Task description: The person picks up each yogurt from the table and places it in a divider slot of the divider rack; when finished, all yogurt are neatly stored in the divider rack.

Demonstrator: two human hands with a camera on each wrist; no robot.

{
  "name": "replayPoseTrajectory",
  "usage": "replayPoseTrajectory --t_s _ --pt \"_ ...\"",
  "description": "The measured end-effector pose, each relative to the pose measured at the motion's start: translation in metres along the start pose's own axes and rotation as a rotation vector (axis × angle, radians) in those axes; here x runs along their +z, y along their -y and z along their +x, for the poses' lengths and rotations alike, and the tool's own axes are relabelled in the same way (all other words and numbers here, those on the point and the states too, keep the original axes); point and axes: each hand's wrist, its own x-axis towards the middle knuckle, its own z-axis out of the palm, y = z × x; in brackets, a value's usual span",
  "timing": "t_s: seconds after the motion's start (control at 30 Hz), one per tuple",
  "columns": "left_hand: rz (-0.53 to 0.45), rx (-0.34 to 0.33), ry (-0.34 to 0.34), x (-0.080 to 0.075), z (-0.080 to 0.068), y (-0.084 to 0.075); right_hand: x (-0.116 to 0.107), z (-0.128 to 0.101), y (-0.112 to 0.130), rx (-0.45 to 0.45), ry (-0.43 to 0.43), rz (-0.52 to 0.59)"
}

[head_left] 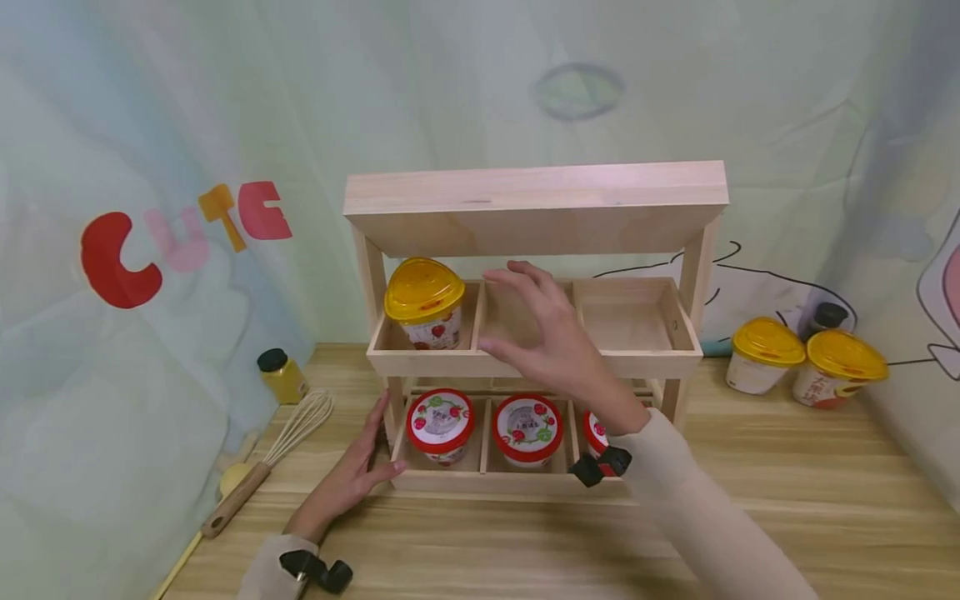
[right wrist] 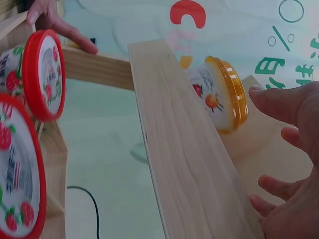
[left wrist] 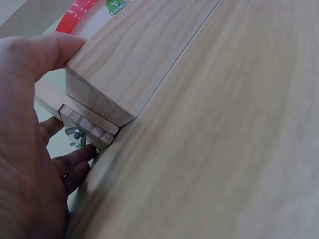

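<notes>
the yellow-lidded cup (head_left: 424, 302) sits in the left compartment of the wooden rack's (head_left: 536, 204) upper tray, leaning a little. we judge it light, thin-walled and easy to dent, its domed lid smooth and slippery, so the hold should go round the body below the lid rim, not on the lid. our right hand (head_left: 546, 333) hovers in front of the middle upper compartment, just beside the cup, its fingers (right wrist: 281, 104) spread and relaxed, holding nothing. our left hand (head_left: 347, 477) rests on the desk (head_left: 750, 483) against the rack's lower left corner, thumb and straight fingers (left wrist: 75, 157) touching the wood. below, red-lidded cups (head_left: 440, 423) fill the lower tray. two more yellow-lidded cups (head_left: 802, 360) stand on the desk to the right, a whisk (head_left: 270, 458) and a small jar (head_left: 281, 375) to the left
</notes>
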Motion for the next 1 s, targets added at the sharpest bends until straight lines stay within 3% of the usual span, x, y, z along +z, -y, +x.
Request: replayPoseTrajectory --t_s 0.27,0.73,1.0 --pt "0.001 -0.007 0.001 0.001 0.001 0.002 -0.035 -0.027 -0.013 0.051 -0.036 -0.041" --pt "-0.019 -0.019 -0.001 0.000 0.000 0.003 -0.084 -0.064 -0.036 0.058 -0.217 -0.097" --pt "-0.013 -0.011 -0.003 0.001 0.001 0.004 -0.118 -0.081 -0.048 0.160 -0.269 -0.096"
